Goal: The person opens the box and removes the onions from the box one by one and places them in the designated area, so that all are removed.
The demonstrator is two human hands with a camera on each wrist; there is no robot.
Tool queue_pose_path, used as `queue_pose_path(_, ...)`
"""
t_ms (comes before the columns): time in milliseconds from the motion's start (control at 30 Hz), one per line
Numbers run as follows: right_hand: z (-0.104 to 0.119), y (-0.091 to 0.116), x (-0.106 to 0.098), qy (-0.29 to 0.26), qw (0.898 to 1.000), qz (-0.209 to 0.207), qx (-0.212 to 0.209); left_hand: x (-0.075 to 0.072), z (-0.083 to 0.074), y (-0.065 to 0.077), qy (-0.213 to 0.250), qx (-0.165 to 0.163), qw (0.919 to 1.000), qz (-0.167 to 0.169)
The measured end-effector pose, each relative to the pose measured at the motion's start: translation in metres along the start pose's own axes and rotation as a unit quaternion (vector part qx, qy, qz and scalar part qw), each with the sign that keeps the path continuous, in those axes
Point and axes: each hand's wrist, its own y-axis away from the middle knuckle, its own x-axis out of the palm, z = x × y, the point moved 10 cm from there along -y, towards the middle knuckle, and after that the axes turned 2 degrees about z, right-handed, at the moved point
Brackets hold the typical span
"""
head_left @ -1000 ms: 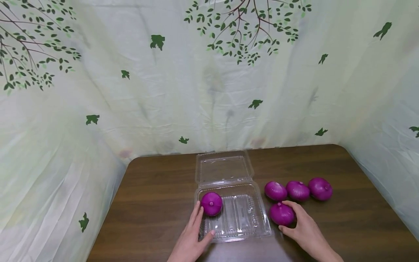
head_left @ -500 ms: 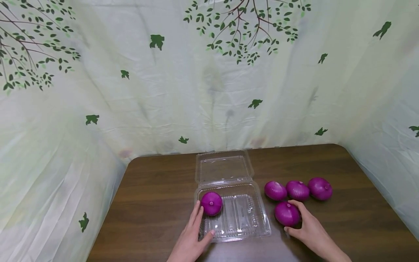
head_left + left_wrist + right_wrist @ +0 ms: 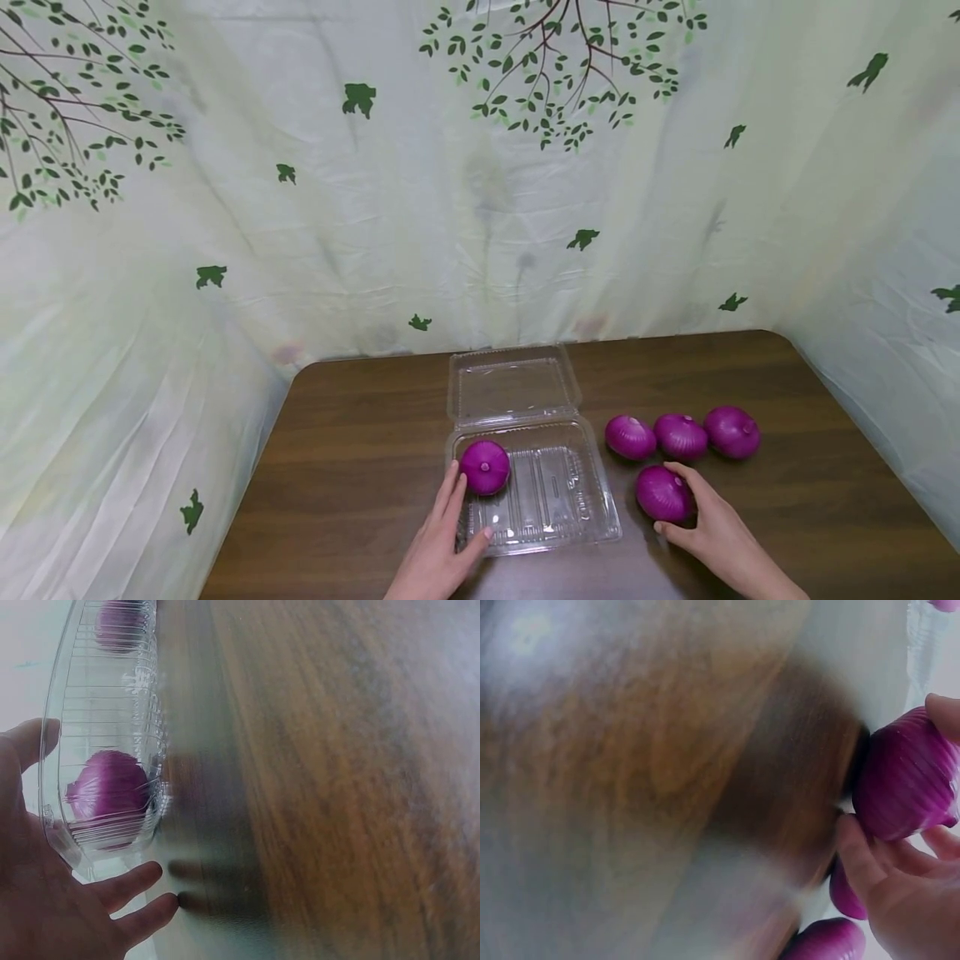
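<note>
My right hand (image 3: 712, 521) holds a purple onion (image 3: 665, 493) between thumb and fingers, low over the table; the right wrist view shows the onion (image 3: 907, 776) with fingers around its side. At the left front corner of a clear plastic clamshell box (image 3: 555, 492), my left hand (image 3: 438, 533) rests with its fingers nearly straight along the wall and its thumb at the front rim. Inside the box, at its left, sits another onion (image 3: 484, 467), also visible through the ribbed wall in the left wrist view (image 3: 112, 787).
Three more onions stand in a row right of the box: one near it (image 3: 631, 437), a middle one (image 3: 681, 436) and the farthest right (image 3: 732, 432). The box's lid (image 3: 513, 383) lies folded back. A leaf-patterned curtain (image 3: 510, 208) hangs behind the brown table (image 3: 360, 442).
My right hand has shifted rightward, away from the box, taking the held onion along. The left hand and the onion in the box have stayed put.
</note>
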Motion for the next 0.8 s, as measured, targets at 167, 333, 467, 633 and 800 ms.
queue_pose_path(167, 0.001, -0.002, 0.001, -0.003, 1.000, -0.001, -0.004, -0.001, 0.000, 0.001, -0.001, -0.003, 1.0000, 0.000)
queue_pose_path(333, 0.002, 0.000, 0.001, -0.003, 1.000, 0.002, 0.003, 0.000, 0.001, 0.001, -0.001, -0.002, 1.0000, 0.005)
queue_pose_path(467, 0.002, 0.004, -0.004, 0.006, 1.000, -0.009, 0.013, 0.001, 0.001, 0.001, 0.000, -0.003, 1.0000, 0.008)
queue_pose_path(633, 0.016, 0.009, -0.015, 0.021, 0.998, -0.061, -0.028, 0.000, 0.001, 0.001, 0.005, -0.006, 0.9999, 0.008)
queue_pose_path(800, 0.048, 0.017, -0.028, 0.019, 0.980, -0.147, -0.131, 0.000, 0.000, 0.000, 0.003, -0.003, 1.0000, 0.007)
